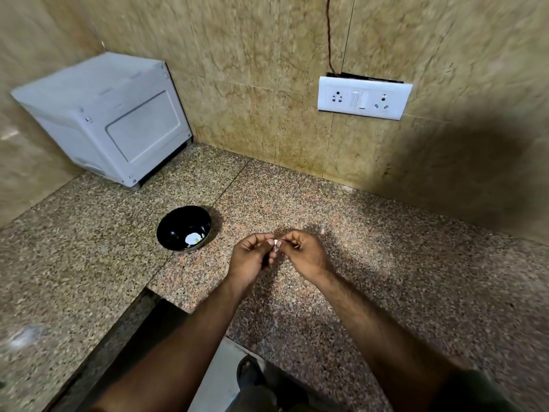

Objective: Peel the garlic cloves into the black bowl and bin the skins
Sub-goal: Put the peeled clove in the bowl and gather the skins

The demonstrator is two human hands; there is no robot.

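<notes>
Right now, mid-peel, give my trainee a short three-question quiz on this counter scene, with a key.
1. True or false: the black bowl already holds something pale.
2. What do the left hand and right hand pinch between them? A) a garlic clove B) a knife C) a spoon
3. Fill in: the bowl sits on the granite counter to the ___ of the hands.

Key
1. True: pale pieces lie at its bottom.
2. A: a small garlic clove is held between the fingertips of both hands, above the counter.
3. Left, with the white microwave further back in the corner.
</notes>
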